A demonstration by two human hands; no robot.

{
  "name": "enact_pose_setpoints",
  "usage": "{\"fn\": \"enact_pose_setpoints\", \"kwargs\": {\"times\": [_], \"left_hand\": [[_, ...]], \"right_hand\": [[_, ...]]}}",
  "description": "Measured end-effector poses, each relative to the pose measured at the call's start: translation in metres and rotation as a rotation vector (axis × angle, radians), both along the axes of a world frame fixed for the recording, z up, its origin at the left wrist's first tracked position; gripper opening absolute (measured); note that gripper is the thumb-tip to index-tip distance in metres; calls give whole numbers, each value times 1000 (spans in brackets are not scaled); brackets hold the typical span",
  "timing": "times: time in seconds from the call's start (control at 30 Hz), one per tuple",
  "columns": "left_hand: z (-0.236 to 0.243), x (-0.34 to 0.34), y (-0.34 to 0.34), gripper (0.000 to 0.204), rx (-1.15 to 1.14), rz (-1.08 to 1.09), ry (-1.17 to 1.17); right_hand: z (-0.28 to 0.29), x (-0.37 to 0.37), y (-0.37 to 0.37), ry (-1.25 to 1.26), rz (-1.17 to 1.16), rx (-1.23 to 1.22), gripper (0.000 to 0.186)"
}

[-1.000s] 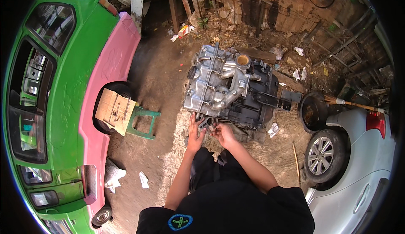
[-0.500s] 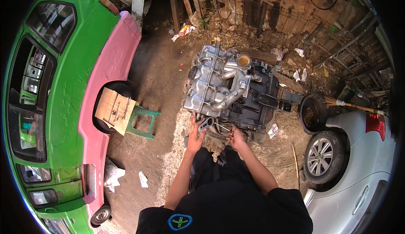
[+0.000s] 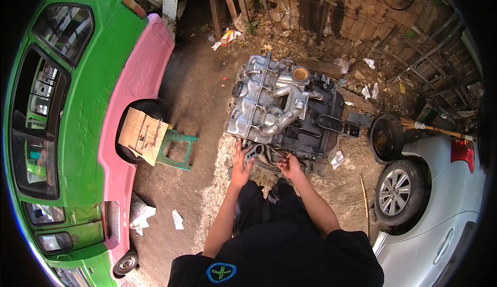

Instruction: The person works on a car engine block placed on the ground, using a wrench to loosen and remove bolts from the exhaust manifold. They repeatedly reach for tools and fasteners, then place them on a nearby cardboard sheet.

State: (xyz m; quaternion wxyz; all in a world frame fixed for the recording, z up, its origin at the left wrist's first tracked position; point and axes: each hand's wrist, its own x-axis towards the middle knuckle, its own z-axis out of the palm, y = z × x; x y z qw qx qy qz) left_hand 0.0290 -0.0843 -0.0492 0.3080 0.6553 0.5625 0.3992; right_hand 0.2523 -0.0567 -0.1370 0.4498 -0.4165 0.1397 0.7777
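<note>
A large silver and black car engine point(image 3: 269, 98) lies on the ground before me, a cast metal manifold on top. At its near edge, my left hand point(image 3: 239, 167) rests with fingers stretched along the engine side. Its thumb is beside a grey metal fitting with a round opening point(image 3: 253, 153); whether they touch, I cannot tell. My right hand point(image 3: 291, 167) is closed in a pinch to the right of this fitting. It holds a thin metal tool point(image 3: 281, 155), mostly hidden by the fingers, close to the engine's lower front.
A green and pink van point(image 3: 77, 106) stands at the left, a silver car point(image 3: 440, 199) at the right. Beside the van, cardboard with small parts point(image 3: 142, 134) lies on a green stool point(image 3: 179, 151). A black basin point(image 3: 385, 138) sits right of the engine.
The shiny shaft of the tool in my right hand showed plainly before and is now barely visible. My left hand has hardly moved.
</note>
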Motion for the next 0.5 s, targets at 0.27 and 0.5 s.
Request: {"fn": "enact_pose_setpoints", "kwargs": {"times": [0.27, 0.5], "left_hand": [[-2, 0, 0, 43, -28, 8, 18], [-6, 2, 0, 44, 2, 5, -30]], "right_hand": [[16, -2, -7, 41, -140, 14, 26], [73, -17, -12, -119, -13, 143, 11]]}}
